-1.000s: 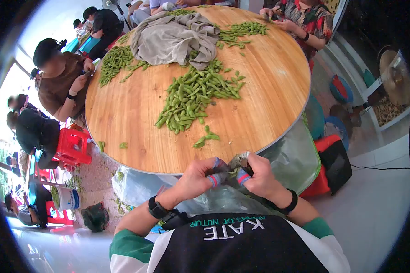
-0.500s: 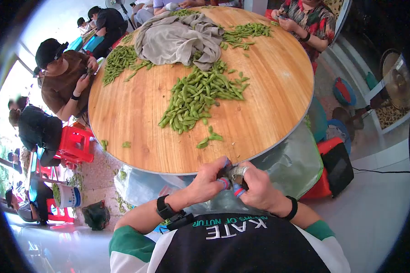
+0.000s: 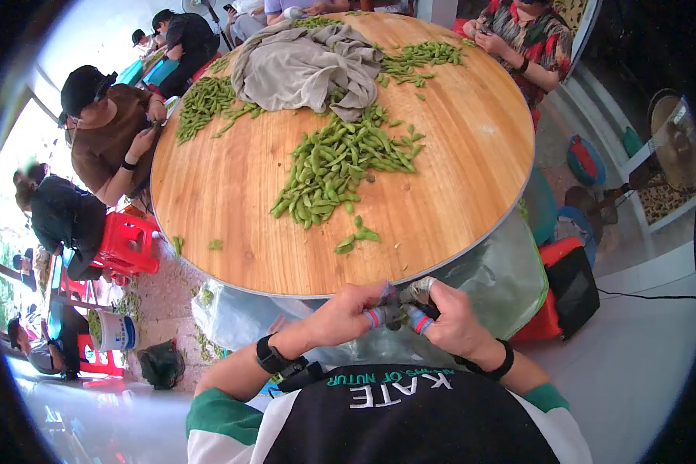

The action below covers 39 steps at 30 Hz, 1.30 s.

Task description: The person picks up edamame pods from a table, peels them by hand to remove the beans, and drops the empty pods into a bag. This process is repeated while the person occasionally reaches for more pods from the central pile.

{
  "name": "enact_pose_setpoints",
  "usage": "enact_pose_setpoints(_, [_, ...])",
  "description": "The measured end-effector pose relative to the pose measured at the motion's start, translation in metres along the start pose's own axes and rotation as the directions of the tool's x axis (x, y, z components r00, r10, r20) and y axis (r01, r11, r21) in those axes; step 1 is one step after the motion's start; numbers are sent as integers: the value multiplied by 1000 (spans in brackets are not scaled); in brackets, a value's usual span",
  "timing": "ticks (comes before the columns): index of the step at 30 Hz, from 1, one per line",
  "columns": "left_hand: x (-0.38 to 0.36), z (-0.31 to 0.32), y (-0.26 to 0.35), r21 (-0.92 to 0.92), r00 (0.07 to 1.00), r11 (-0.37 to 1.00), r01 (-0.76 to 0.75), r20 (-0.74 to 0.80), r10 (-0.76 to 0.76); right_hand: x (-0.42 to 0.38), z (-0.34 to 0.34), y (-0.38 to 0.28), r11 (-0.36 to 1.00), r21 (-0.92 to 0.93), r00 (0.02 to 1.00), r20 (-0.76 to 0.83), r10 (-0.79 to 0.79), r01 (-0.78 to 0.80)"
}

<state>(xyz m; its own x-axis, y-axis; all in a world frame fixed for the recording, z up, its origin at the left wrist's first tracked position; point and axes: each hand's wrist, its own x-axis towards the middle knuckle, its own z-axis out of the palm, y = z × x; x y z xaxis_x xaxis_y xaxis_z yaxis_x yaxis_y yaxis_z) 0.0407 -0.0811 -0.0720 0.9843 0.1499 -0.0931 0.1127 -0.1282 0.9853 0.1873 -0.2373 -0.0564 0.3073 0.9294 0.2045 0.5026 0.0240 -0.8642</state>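
My left hand (image 3: 354, 313) and my right hand (image 3: 450, 319) meet just off the near edge of the round wooden table (image 3: 247, 247). Thumbs and fingers on both are pinched together, with striped grey, blue and red coverings over some fingertips. Whatever lies between the fingertips is too small and hidden to name. On the table ahead is a heap of green soybean pods (image 3: 325, 170), and a few loose pods (image 3: 356, 238) rest closer to my hands. A clear plastic bag (image 3: 479, 290) hangs open below my hands.
A grey cloth (image 3: 301, 69) covers part of the table's far side, with more pod piles (image 3: 205, 104) around it. Co-workers sit at the left and far sides. Red stools (image 3: 127, 243) and a white bucket (image 3: 116, 331) stand left; a fan (image 3: 673, 131) stands right.
My hands have drawn slightly apart, the right one shifting right and a little down. The fingers stay pinched. The pods on the table look the same.
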Motion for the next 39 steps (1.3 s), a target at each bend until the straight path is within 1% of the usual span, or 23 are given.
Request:
enact_pose_setpoints(2, [-7,-8,7,49,1000,999,-20,-12,21,2,3,-1,981,190,999,4,46,-46])
enact_pose_setpoints(3, [-12,-15,13,100,999,994,-42,-22,45,3,2,-3,980,191,999,1,47,-46])
enact_pose_setpoints(5, [-24,-34,30,240,957,951,-197,-163,239,4,-2,-8,830,467,952,149,266,-305])
enact_pose_setpoints(7, [-43,-67,43,571,920,818,70,-353,168,8,-10,-9,780,515,934,193,299,-356])
enact_pose_setpoints(8, [-43,-74,44,574,921,816,69,-352,169,8,-14,-8,725,556,914,243,326,-407])
enact_pose_setpoints(9, [-43,-81,44,820,869,522,237,-419,263,7,-14,-4,724,558,914,244,324,-405])
enact_pose_setpoints(10, [-43,-85,43,898,817,150,414,-439,374,6,-11,3,674,622,918,265,297,-398])
enact_pose_setpoints(11, [-39,-87,40,897,814,147,417,-440,378,8,-9,8,622,682,923,278,266,-385])
enact_pose_setpoints(13, [-20,-83,32,852,876,465,242,-397,273,8,-1,12,611,698,927,272,256,-374])
enact_pose_setpoints(14, [-7,-75,31,813,850,551,187,-416,324,7,1,11,599,710,929,272,251,-370])
enact_pose_setpoints(15, [1,-70,29,810,846,556,185,-420,329,6,3,6,605,704,929,273,251,-371])
enact_pose_setpoints(17, [16,-65,17,870,875,481,111,-315,367,7,3,-5,451,797,897,245,369,-403])
enact_pose_setpoints(19, [26,-60,6,876,856,472,103,-319,407,3,6,-2,499,766,904,254,343,-405])
enact_pose_setpoints(21, [29,-57,9,823,840,554,122,-383,384,1,8,2,544,742,914,254,316,-393])
enact_pose_setpoints(23, [29,-57,10,792,858,601,111,-381,344,1,10,3,566,704,902,292,319,-429])
enact_pose_setpoints(25, [27,-53,15,758,876,644,100,-374,305,5,9,2,601,698,918,243,315,-391])
enact_pose_setpoints(27, [23,-41,29,466,866,884,40,-457,201,9,7,0,632,687,929,193,316,-358])
enact_pose_setpoints(28, [23,-37,28,464,871,885,36,-449,200,12,6,-1,642,693,940,170,297,-328])
enact_pose_setpoints(30, [23,-31,27,34,914,999,-5,-404,18,14,6,-4,652,697,949,143,280,-298])
enact_pose_setpoints(31, [24,-28,26,33,916,999,-5,-401,18,15,6,-6,620,712,938,174,299,-330])
enact_pose_setpoints(32, [24,-24,26,-74,922,997,-6,-387,-23,15,7,-6,586,724,926,208,316,-363])
enact_pose_setpoints(36, [25,-16,31,-321,927,947,-17,-361,-106,14,8,-1,582,752,948,194,252,-309])
enact_pose_setpoints(39, [25,-12,29,-332,922,942,-49,-377,-84,13,7,0,583,747,944,206,257,-321])
